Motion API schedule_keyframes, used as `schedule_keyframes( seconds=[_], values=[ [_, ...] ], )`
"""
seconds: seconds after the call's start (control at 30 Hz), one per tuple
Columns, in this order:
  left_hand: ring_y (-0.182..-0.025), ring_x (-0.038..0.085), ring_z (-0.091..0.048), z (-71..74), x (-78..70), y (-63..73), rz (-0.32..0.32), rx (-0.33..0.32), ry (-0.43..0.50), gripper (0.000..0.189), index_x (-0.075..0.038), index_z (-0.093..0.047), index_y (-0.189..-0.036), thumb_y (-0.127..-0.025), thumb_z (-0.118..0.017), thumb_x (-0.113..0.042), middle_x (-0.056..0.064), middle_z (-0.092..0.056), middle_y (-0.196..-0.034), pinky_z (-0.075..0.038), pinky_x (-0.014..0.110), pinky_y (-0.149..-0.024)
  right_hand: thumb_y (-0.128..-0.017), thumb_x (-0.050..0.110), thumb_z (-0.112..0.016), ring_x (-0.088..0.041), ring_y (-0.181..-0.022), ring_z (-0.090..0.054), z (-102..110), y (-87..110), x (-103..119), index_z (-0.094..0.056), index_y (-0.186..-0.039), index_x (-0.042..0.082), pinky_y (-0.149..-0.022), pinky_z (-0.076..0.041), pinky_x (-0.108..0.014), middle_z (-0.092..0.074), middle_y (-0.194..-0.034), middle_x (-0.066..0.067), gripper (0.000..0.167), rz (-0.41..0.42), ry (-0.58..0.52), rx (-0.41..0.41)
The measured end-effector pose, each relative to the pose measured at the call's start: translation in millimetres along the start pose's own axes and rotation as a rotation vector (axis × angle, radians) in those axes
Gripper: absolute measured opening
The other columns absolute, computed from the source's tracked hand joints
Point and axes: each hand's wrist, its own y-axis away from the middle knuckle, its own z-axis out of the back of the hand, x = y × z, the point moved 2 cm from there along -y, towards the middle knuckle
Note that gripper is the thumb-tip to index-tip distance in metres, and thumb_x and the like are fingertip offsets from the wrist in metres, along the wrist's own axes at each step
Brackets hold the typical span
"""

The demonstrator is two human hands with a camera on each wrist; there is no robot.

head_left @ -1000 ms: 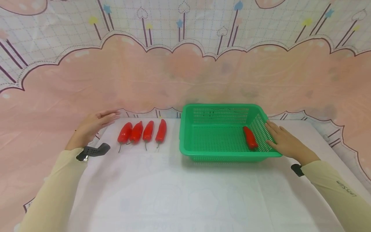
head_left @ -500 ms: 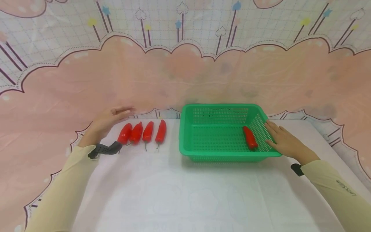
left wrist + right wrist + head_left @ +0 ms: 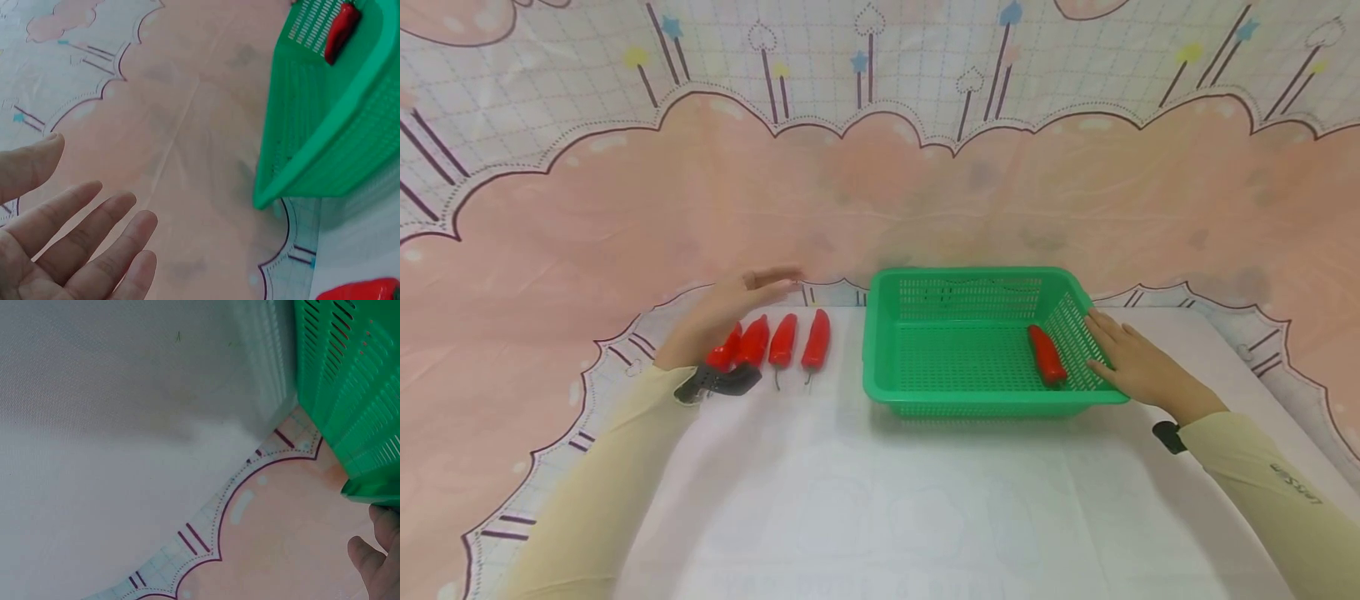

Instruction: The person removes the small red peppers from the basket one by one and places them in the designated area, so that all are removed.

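Observation:
In the head view my left hand hovers over a row of red chili peppers on the white table, its fingers extended and holding nothing. Wrist and hand partly cover the leftmost pepper. Spread fingers and thumb also show in the left wrist view. To the right stands a green plastic basket with slotted walls. One red chili pepper lies inside it, near the right wall. My right hand rests on the basket's right rim with fairly straight fingers.
A patterned pink and white cloth rises behind the white-covered table. The basket's near left corner lies a short way right of the rightmost chili pepper.
My left hand has moved right, from beside the leftmost chili pepper to above the row, staying open. The right hand stays on the basket rim. The peppers have not moved.

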Motion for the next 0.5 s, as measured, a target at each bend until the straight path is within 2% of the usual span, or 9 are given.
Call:
schedule_keyframes(
  seconds=[0.2, 0.37, 0.5],
  values=[
    [-0.128, 0.020, -0.041, -16.6, -12.7, -14.9, -0.057, 0.017, 0.041, 0.056, -0.029, -0.045, -0.139, -0.087, -0.061, -0.046, -0.009, -0.043, -0.144, -0.035, 0.056, -0.107, -0.095, 0.030, -0.050, -0.046, -0.139, -0.019, 0, 0.6, 2, -0.019, -0.144, -0.011, -0.113, -0.018, -0.061, -0.018, -0.151, -0.030, 0.072, -0.002, 0.006, 0.005],
    [-0.128, 0.017, -0.042, -30.8, -23.9, -27.4, -0.089, 0.049, 0.056, 0.054, -0.031, -0.046, -0.138, -0.088, -0.061, -0.044, -0.012, -0.043, -0.143, -0.036, 0.053, -0.108, -0.095, 0.029, -0.050, -0.046, -0.139, -0.019, 1, 0.8, 2, -0.019, -0.144, -0.012, -0.113, -0.017, -0.061, -0.018, -0.151, -0.030, 0.071, -0.006, -0.001, 0.009],
    [-0.130, 0.020, -0.044, -43.1, -34.3, -41.4, -0.143, 0.088, 0.086, 0.047, -0.026, -0.049, -0.137, -0.092, -0.059, -0.034, -0.004, -0.048, -0.142, -0.032, 0.056, -0.110, -0.095, 0.029, -0.050, -0.046, -0.139, -0.019, 2, 0.4, 3, -0.019, -0.144, -0.012, -0.113, -0.017, -0.061, -0.018, -0.151, -0.031, 0.071, -0.005, -0.004, 0.009]
  ],
)
